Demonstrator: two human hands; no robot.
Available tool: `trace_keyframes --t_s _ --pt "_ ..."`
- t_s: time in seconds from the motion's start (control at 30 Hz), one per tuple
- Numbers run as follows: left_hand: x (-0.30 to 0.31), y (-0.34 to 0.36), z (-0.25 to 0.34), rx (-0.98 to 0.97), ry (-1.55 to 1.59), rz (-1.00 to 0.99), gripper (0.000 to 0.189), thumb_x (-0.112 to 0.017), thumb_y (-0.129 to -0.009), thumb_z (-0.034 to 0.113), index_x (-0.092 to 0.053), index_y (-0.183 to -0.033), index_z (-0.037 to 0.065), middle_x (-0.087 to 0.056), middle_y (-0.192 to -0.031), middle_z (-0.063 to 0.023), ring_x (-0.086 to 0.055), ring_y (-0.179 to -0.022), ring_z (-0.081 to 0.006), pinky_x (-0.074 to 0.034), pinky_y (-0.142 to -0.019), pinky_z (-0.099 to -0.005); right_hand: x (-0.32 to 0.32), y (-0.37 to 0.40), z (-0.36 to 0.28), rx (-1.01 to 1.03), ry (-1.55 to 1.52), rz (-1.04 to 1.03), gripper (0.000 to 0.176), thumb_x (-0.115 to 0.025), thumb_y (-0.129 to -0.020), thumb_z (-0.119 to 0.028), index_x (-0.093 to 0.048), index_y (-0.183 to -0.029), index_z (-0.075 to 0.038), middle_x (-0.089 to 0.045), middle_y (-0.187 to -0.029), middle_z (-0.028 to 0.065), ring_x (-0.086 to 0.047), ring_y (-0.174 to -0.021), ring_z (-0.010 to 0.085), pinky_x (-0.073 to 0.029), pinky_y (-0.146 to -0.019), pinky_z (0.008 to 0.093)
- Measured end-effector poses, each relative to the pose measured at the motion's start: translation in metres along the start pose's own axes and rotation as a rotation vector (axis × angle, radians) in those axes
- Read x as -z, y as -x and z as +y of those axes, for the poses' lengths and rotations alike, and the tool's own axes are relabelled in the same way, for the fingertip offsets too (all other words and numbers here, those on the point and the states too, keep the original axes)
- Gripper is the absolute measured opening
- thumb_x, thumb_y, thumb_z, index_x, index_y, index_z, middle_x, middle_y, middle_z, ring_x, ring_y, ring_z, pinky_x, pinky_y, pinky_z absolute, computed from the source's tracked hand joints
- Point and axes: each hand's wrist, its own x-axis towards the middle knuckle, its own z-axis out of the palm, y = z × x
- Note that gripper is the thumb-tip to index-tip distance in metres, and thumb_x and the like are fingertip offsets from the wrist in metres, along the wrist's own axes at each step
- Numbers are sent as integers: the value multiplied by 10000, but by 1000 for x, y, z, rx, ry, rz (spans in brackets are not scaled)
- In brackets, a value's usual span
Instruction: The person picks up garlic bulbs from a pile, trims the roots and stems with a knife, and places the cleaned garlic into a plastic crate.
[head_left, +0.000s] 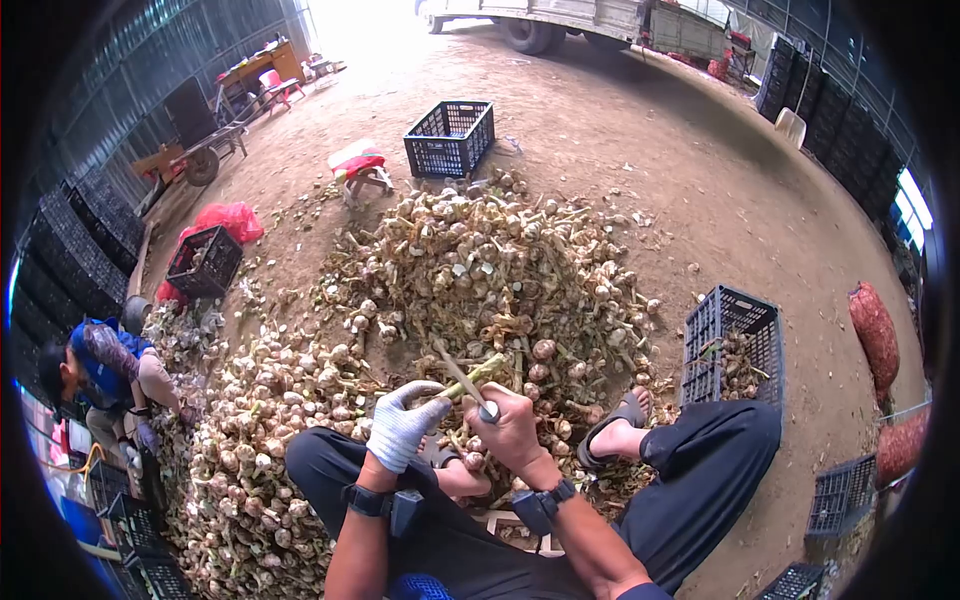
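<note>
Between closed left fingers point(426, 389) juts a stalk point(486, 370), right fingers point(512, 402) clenching a knife point(452, 366).

From my end of the feed I read the knife blade point(460, 371) as dull metal beside the matt, fibrous garlic stalk point(478, 376), and the glove point(392, 440) as white knitted cloth. I see papery, matt skins on the garlic bulbs point(270, 400), smooth molded plastic on the black crate point(437, 157), and soft matt cloth on the trousers point(705, 470). The ground point(640, 130) looks rough and earthen to me, the wall point(120, 85) ribbed sheeting with a slight sheen.
</note>
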Motion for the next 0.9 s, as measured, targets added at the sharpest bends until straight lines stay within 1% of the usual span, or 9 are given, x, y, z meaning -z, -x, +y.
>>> trace_keyframes --t_s 0.13,0.2,0.27,0.3,0.33,0.53,0.6,0.73,0.9 --pt "6 4 12 93 213 -78 200 -678 -880 74 -702 -1064 -1 -698 -835 -20 -616 -696 -75 -512 -651 -215 -46 45 124 -66 114 -187 238 -683 -790 -263 -700 -869 -38 -661 -790 218 -653 -745 397 -517 -677 451" --pt "26 -8 -13 -101 396 10 320 -703 -898 138 -642 -1183 9 -697 -968 -95 -652 -812 -125 -554 -670 -256 -53 78 155 -316 197 -164 307 -711 -816 -305 -688 -879 -6 -704 -815 173 -675 -707 273 -520 -681 403" --pt "75 -1 -45 -122 1359 107 431 -700 -898 227 -562 -1253 25 -619 -1158 -154 -650 -975 -212 -575 -837 -336 -45 80 161 -497 161 -102 300 -692 -798 -325 -707 -806 -25 -692 -746 178 -677 -664 309 -520 -629 397" --pt "101 6 -17 -522 1280 -288 598 -692 -898 370 -476 -1352 48 -564 -1231 -141 -594 -1139 -260 -533 -957 -399 -38 74 168 -449 297 -19 294 -689 -794 -321 -701 -780 -27 -686 -730 181 -670 -641 314 -515 -611 400" --pt "115 13 17 -702 1598 -352 665 -655 -912 441 -437 -1418 68 -539 -1329 -149 -560 -1211 -311 -494 -1021 -461 -31 67 178 -395 434 63 290 -685 -790 -317 -696 -754 -30 -680 -714 184 -664 -617 320 -510 -594 403" --pt "158 56 17 -702 1420 16 759 -616 -942 452 -312 -1524 72 -486 -1439 -156 -540 -1229 -307 -487 -1030 -467 16 3 199 -547 566 411 312 -669 -778 -330 -694 -715 -25 -669 -740 219 -664 -736 414 -518 -665 485" --pt "126 49 27 -618 1208 -71 728 -600 -960 433 -318 -1518 60 -523 -1382 -154 -568 -1148 -274 -521 -978 -436 24 -13 221 -550 679 324 301 -717 -771 -312 -722 -814 -14 -688 -855 234 -664 -821 422 -527 -742 506" --pt "72 33 31 -403 1037 154 657 -630 -953 403 -423 -1452 30 -639 -1115 -110 -592 -943 -198 -550 -781 -307 28 -29 230 -530 792 190 277 -715 -780 -308 -718 -865 -45 -671 -962 191 -662 -875 391 -530 -751 485" --pt "68 22 7 -203 1104 154 546 -538 -997 369 -452 -1446 70 -596 -1140 -99 -558 -876 -197 -523 -772 -356 18 -28 263 -372 851 110 263 -766 -776 -302 -671 -785 -56 -639 -953 148 -649 -817 383 -531 -724 482"
